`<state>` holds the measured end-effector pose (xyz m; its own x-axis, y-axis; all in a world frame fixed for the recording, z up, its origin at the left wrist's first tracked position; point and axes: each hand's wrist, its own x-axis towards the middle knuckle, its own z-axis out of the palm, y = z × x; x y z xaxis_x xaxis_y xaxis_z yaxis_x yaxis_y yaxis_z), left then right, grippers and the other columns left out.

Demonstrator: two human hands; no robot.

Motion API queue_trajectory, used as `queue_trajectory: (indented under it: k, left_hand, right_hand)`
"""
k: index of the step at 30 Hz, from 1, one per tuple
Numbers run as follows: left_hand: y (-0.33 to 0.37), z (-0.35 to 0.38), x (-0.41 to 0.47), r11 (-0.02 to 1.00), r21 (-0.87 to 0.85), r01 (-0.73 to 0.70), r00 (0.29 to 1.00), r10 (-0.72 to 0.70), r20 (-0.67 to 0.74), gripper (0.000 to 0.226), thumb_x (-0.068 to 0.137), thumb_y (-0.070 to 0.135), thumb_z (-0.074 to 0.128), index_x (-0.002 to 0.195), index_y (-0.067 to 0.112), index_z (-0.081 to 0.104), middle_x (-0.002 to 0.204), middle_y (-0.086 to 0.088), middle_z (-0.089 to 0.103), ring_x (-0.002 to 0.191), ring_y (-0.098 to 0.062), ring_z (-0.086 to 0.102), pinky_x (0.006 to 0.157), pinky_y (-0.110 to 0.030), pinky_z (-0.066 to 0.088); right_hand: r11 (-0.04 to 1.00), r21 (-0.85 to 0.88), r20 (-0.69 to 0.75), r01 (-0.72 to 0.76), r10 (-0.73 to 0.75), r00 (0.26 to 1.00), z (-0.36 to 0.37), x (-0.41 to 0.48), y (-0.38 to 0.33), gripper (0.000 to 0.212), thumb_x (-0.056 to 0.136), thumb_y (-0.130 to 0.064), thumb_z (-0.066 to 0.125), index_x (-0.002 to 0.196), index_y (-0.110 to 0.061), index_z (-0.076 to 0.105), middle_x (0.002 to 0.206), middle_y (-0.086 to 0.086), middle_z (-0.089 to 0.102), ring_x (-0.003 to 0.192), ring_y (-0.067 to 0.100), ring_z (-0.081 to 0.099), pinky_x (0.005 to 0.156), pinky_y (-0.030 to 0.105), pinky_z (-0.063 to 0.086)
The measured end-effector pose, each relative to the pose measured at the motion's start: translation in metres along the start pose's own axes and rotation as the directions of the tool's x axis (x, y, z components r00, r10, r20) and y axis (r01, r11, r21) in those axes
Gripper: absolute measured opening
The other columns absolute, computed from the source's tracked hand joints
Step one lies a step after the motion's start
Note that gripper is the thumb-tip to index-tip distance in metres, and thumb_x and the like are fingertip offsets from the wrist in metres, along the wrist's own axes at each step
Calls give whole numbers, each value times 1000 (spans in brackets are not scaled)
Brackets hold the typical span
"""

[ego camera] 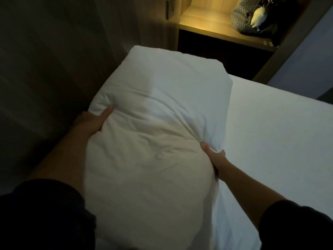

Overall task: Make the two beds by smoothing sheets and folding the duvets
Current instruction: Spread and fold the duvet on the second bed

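Gripping the folded white duvet (153,132) from both sides: your left hand (93,123) clamps its left edge, thumb on top; your right hand (215,157) pinches bunched fabric at its right edge. The duvet is over the left part of the bed sheet (279,141). Both forearms reach forward. A lit shelf (207,26) holds a dotted bag (241,17).

Both my arms stretched forward, forearms bare, dark sleeves (39,219) ending near elbows. My left hand (93,123) grips left edge of white bedding (153,141), thumb on top pointing forward, fingers hidden beneath. My right hand (215,156) grips right edge, thumb pressed into top, fingers out of sight underneath. Left hand further forward than right. Wrists roughly straight, palms turned inward toward each other
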<state>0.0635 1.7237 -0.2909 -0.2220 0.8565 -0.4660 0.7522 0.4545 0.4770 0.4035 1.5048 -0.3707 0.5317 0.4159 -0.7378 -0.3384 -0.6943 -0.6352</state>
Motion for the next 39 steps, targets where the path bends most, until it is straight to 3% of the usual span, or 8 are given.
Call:
queue_trajectory:
  k: [9,14,18,22,25,29,33,39]
  left_hand:
    - [52,-28,-66,953,149,-264,903,299,-309,58,104,46,22,123,0,53,121,-27,53,112,-41,51,96,-49,40]
    - [100,-51,-61,883,223,-414,773,470,-426,51,104,44,26,114,2,53,112,-25,55,107,-39,54,93,-48,40]
    - [79,-30,-39,915,351,-197,907,306,-289,59,101,49,30,139,5,36,142,-23,40,131,-40,38,111,-54,25]
    - [67,-4,-61,921,314,-232,910,319,-264,69,98,59,22,153,18,12,158,-14,16,146,-32,12,118,-56,4]
    - [79,11,-110,848,395,-353,891,434,-136,72,95,63,18,154,25,3,162,-7,2,148,-27,0,118,-54,-3]
    - [53,34,-142,575,711,-405,758,646,-91,82,86,74,5,153,29,-3,162,-11,-1,148,-31,2,116,-60,2]
    - [15,37,-131,640,742,-198,836,505,-212,92,79,84,5,154,30,-7,161,-17,0,147,-39,1,111,-69,0]
    - [-13,53,-177,730,662,-171,915,367,-169,79,88,71,23,150,22,31,152,-26,29,138,-43,30,106,-62,19]
  right_hand:
    - [941,216,67,259,-279,958,6,-45,-1,40,81,-62,65,96,-25,63,101,2,66,94,22,62,93,37,48]
    - [947,263,227,183,-245,942,53,-7,11,46,77,-60,71,105,-23,67,100,0,71,103,30,66,82,41,57]
    - [936,338,241,99,-188,952,57,-16,11,72,66,-71,73,118,-22,63,106,-5,70,97,19,66,79,33,57]
    - [884,146,-65,444,-440,896,24,-31,-43,93,62,-58,57,142,-14,38,135,12,53,119,30,54,99,50,48]
    - [559,-324,-78,763,-820,567,32,-62,-110,79,81,-45,45,153,-22,23,159,8,23,147,25,19,120,52,12]
    - [-265,-621,578,738,-791,202,100,-80,-181,64,95,-62,14,153,-37,17,164,3,7,150,31,-2,115,64,-2]
    - [-493,-607,751,623,-613,246,121,-32,-175,70,90,-74,5,152,-43,-1,164,3,-8,149,35,-11,111,70,0]
    - [-329,-786,600,523,-608,520,105,2,-185,81,86,-80,9,153,-36,-2,164,6,1,150,32,-2,112,69,-2]
